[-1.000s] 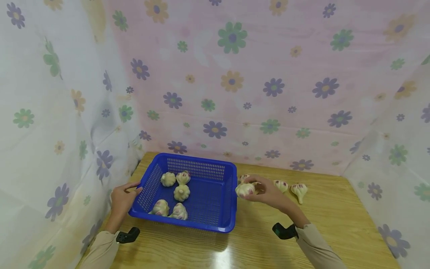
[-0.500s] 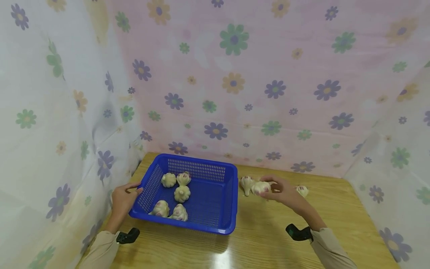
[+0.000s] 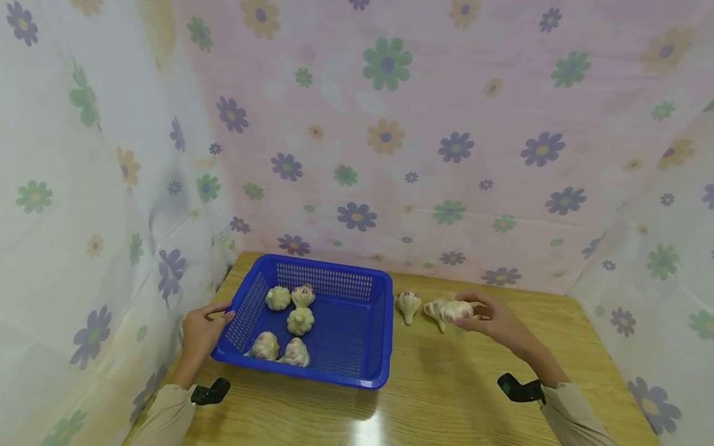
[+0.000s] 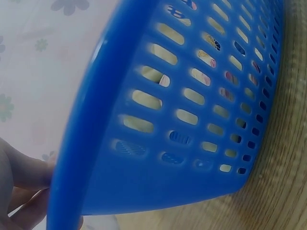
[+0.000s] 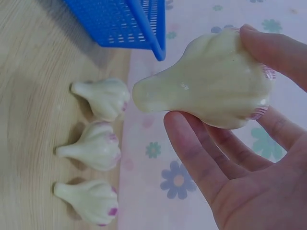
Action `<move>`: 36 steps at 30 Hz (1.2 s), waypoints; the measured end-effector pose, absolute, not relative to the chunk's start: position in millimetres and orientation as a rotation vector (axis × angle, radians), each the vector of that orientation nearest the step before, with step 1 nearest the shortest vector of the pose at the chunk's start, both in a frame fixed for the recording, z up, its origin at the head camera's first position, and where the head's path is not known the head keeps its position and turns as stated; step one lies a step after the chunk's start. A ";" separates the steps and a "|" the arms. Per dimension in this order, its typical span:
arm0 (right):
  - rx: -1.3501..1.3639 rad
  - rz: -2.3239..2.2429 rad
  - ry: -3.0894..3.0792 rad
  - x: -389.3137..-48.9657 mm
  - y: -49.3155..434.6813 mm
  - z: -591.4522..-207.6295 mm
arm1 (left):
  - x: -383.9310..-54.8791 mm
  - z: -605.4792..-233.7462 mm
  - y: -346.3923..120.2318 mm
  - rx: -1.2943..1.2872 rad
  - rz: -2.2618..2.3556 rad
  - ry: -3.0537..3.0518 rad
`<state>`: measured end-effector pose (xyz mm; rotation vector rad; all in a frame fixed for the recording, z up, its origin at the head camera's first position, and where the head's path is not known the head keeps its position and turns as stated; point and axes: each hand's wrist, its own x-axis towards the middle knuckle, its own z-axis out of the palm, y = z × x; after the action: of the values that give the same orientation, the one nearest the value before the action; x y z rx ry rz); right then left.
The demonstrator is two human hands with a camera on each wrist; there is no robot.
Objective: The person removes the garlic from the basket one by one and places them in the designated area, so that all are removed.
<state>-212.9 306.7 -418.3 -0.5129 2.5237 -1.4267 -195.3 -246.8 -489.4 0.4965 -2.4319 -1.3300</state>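
Note:
With its thumb and fingers, my left hand (image 3: 202, 331) grips the left rim of a blue plastic basket (image 3: 346, 379); the left wrist view shows the basket's slotted wall (image 4: 144, 177) close up. My right hand (image 3: 499, 322) holds a garlic bulb (image 5: 211, 86) between thumb and fingers, its stem pointing towards the basket side. The held bulb is raised above the table, right of the basket. Below it, a row of garlic bulbs (image 5: 93, 143) lies on the wood; in the head view the hand and held bulb hide part of this row.
Several garlic bulbs (image 3: 301, 321) lie in the left half of the basket. One loose bulb (image 3: 409, 303) sits just beyond its right wall. The wooden table (image 3: 446, 396) ends at a flowered cloth backdrop (image 3: 413, 155), with cloth sides left and right.
My right hand has moved right, away from the basket, carrying the garlic bulb along the row. The left hand and the basket have stayed in place.

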 end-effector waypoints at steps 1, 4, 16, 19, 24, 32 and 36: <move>-0.516 -1.425 2.525 -212.7 308.7 -418.6 | -195.3 -489.4 -246.9 0.494 -1.335 -2.433; -0.522 -1.413 2.538 -212.3 314.5 -419.7 | -195.9 -489.0 -247.3 0.497 -1.339 -2.433; -0.449 -1.407 2.566 -208.5 333.9 -420.4 | -193.3 -485.7 -247.4 0.507 -1.295 -2.452; -0.431 -1.387 2.589 -208.0 339.9 -421.0 | -193.4 -485.3 -247.2 0.500 -1.296 -2.455; -0.388 -1.366 2.609 -209.2 349.8 -422.7 | -193.8 -484.9 -246.9 0.473 -1.312 -2.450; -0.344 -1.404 2.579 -210.6 364.5 -422.0 | -195.0 -486.1 -247.4 0.478 -1.323 -2.447; -0.344 -1.405 2.583 -212.6 371.0 -421.4 | -195.9 -487.1 -248.0 0.488 -1.320 -2.442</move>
<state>-212.6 371.0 -421.4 -0.3444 2.5827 -1.4055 -195.9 -248.0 -487.1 0.4884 -2.4421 -1.3197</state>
